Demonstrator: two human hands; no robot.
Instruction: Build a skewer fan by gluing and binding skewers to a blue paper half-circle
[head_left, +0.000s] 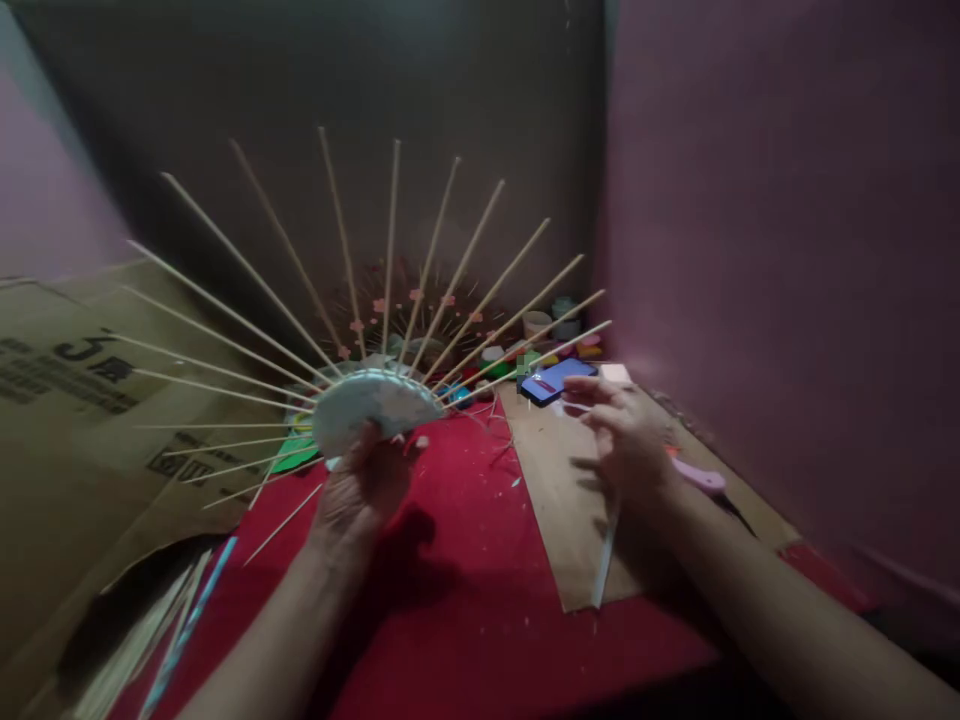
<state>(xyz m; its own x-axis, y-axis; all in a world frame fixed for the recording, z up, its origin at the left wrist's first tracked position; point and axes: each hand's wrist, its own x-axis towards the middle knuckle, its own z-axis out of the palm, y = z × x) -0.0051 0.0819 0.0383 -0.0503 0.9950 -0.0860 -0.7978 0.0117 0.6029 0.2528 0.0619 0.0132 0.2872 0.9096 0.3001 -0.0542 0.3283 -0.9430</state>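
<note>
My left hand [365, 492] is closed on the lower edge of a pale half-round base with sticks [379, 398], held up above the red cloth. Many thin wooden sticks fan out from its curved rim, upward and to both sides. My right hand [621, 428] hangs over a brown board, fingers loosely bent and a little apart, with nothing visible between them. Just beyond its fingertips lies a phone [559, 381] with a lit screen. A narrow white strip [606, 562] lies on the board below this hand.
Red cloth [472, 620] covers the table, with the brown board [555, 540] at right and a pink-handled tool [699, 476] on it. Behind stands a similar fan with pink flowers [415, 296]. A printed cardboard box [150, 400] and loose sticks [154, 630] are at left; walls close in behind.
</note>
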